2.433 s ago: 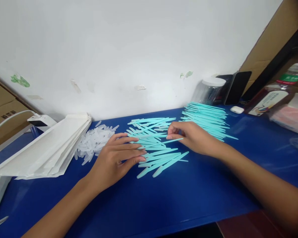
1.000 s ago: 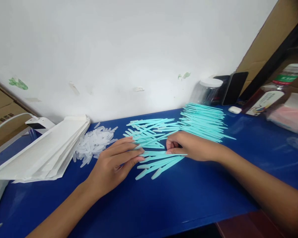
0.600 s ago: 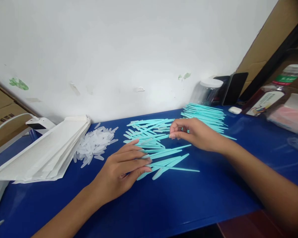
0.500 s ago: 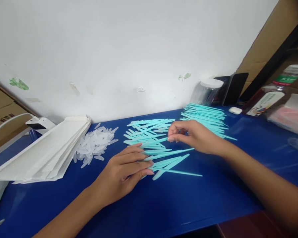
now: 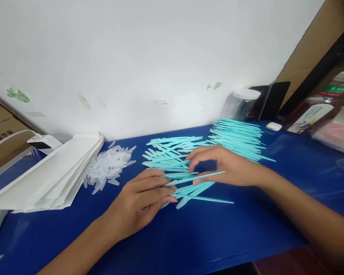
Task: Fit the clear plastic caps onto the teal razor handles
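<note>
My left hand [image 5: 145, 194] is closed at the front of a loose pile of slim, tapered turquoise sticks [image 5: 166, 152]. Between its thumb and forefinger is the end of a turquoise stick [image 5: 206, 198] that points right, and its other fingertips touch the ends of more sticks. Over the right part of this pile is my right hand [image 5: 223, 164], thumb and fingers apart. A single stick [image 5: 209, 175] crosses in front of its thumb, so contact there is hard to make out. Behind the right hand lies a neater stack of turquoise sticks [image 5: 237, 137].
Small translucent white pieces [image 5: 110, 166] lie heaped left of the sticks, beside white padded envelopes [image 5: 57, 172]. A clear jar [image 5: 242, 105] with a white lid, a dark phone [image 5: 275, 101], a white earbud case [image 5: 273, 126] and a bottle [image 5: 315, 110] stand or lie at the back right.
My right hand has come down slightly toward me. Its thumb and forefinger, pinched at a stick before, have spread apart. My left hand has stayed nearly still.
</note>
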A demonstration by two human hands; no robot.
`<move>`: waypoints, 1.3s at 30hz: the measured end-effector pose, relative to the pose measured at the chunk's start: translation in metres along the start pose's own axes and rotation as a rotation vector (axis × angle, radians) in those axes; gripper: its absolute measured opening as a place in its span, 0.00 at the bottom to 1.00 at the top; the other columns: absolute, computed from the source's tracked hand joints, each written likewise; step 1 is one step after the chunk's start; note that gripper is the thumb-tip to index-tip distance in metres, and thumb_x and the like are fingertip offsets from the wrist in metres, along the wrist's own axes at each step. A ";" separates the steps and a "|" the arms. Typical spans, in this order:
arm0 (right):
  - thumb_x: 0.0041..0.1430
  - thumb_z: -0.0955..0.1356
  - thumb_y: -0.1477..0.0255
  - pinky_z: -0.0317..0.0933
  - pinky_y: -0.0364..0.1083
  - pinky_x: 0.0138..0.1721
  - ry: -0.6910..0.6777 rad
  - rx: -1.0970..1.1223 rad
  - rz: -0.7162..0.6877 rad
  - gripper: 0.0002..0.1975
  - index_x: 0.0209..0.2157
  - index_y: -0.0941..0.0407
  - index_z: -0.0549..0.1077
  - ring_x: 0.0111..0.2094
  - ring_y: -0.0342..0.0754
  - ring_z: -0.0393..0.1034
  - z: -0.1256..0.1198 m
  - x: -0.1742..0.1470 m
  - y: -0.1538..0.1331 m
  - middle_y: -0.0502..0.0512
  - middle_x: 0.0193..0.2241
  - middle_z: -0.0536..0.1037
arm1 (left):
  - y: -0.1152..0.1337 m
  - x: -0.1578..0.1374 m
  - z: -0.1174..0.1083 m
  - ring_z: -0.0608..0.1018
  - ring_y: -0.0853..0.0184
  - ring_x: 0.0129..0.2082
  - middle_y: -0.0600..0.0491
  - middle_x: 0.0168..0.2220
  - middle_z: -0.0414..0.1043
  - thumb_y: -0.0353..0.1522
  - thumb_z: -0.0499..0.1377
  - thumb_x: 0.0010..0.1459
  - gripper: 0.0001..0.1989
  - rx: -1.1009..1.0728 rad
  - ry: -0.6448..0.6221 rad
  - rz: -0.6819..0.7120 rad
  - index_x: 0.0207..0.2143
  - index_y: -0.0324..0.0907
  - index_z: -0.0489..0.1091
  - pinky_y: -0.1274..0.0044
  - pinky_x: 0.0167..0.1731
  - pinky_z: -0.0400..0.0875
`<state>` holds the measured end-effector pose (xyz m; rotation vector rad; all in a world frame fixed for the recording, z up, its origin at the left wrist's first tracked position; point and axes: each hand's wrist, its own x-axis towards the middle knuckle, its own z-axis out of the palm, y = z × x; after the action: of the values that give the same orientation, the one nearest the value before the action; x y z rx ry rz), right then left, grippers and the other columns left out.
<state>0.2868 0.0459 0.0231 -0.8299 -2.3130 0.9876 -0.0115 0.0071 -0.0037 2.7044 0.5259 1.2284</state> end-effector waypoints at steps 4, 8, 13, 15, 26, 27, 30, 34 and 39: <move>0.67 0.74 0.60 0.66 0.50 0.47 -0.044 -0.113 -0.031 0.13 0.46 0.52 0.83 0.47 0.53 0.75 0.005 -0.001 0.005 0.58 0.46 0.83 | 0.001 0.001 0.000 0.86 0.63 0.41 0.48 0.41 0.86 0.25 0.69 0.64 0.12 0.015 -0.009 0.006 0.50 0.40 0.80 0.63 0.55 0.83; 0.71 0.71 0.62 0.67 0.51 0.46 -0.010 -0.149 -0.058 0.11 0.44 0.54 0.84 0.44 0.53 0.76 0.004 0.000 0.008 0.59 0.42 0.84 | 0.001 0.001 0.001 0.86 0.62 0.41 0.49 0.40 0.86 0.27 0.68 0.65 0.10 0.039 -0.043 -0.003 0.48 0.42 0.81 0.63 0.55 0.83; 0.71 0.70 0.59 0.69 0.51 0.48 0.042 -0.100 -0.061 0.14 0.42 0.52 0.85 0.45 0.53 0.78 -0.002 -0.001 0.006 0.58 0.43 0.85 | 0.001 0.002 0.001 0.86 0.61 0.42 0.49 0.40 0.85 0.28 0.67 0.66 0.08 0.079 -0.095 -0.004 0.47 0.41 0.81 0.65 0.51 0.84; 0.72 0.70 0.59 0.69 0.50 0.49 0.048 -0.083 -0.058 0.14 0.42 0.51 0.86 0.46 0.52 0.78 -0.002 -0.001 0.005 0.57 0.44 0.85 | 0.002 0.002 0.001 0.86 0.62 0.41 0.48 0.40 0.85 0.27 0.67 0.66 0.08 0.102 -0.096 0.013 0.47 0.40 0.81 0.65 0.51 0.84; 0.69 0.73 0.59 0.70 0.48 0.44 0.079 0.048 0.005 0.12 0.42 0.50 0.87 0.43 0.51 0.79 0.000 0.001 0.004 0.55 0.43 0.86 | 0.002 0.002 0.000 0.85 0.63 0.39 0.50 0.39 0.84 0.27 0.67 0.66 0.07 0.083 -0.147 -0.013 0.46 0.40 0.81 0.68 0.49 0.82; 0.69 0.73 0.59 0.70 0.48 0.43 0.077 0.048 0.005 0.11 0.42 0.49 0.87 0.42 0.50 0.79 0.000 0.001 0.004 0.55 0.43 0.86 | 0.002 0.001 0.000 0.85 0.63 0.39 0.49 0.39 0.84 0.27 0.67 0.66 0.07 0.081 -0.140 -0.013 0.46 0.40 0.81 0.67 0.49 0.82; 0.68 0.73 0.59 0.70 0.49 0.43 0.078 -0.006 -0.023 0.12 0.44 0.49 0.87 0.42 0.51 0.79 -0.001 0.000 0.004 0.56 0.44 0.86 | 0.003 0.001 0.000 0.85 0.63 0.38 0.49 0.38 0.84 0.27 0.67 0.66 0.06 0.071 -0.131 -0.013 0.46 0.40 0.81 0.67 0.51 0.82; 0.70 0.71 0.59 0.69 0.53 0.50 0.070 -0.117 -0.070 0.13 0.44 0.50 0.87 0.46 0.54 0.78 -0.002 -0.001 0.006 0.57 0.43 0.86 | 0.005 0.001 0.000 0.84 0.64 0.38 0.50 0.37 0.83 0.26 0.66 0.66 0.07 0.056 -0.128 -0.004 0.46 0.40 0.80 0.66 0.52 0.82; 0.70 0.72 0.59 0.68 0.53 0.51 0.035 -0.097 -0.046 0.12 0.43 0.49 0.87 0.46 0.54 0.78 -0.005 -0.002 0.008 0.56 0.42 0.87 | 0.010 0.002 0.002 0.82 0.63 0.39 0.48 0.38 0.82 0.25 0.67 0.65 0.08 0.011 -0.155 -0.005 0.46 0.38 0.79 0.67 0.49 0.81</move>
<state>0.2941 0.0512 0.0193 -0.8218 -2.3550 0.8413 -0.0065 -0.0011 -0.0007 2.7753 0.5201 1.0058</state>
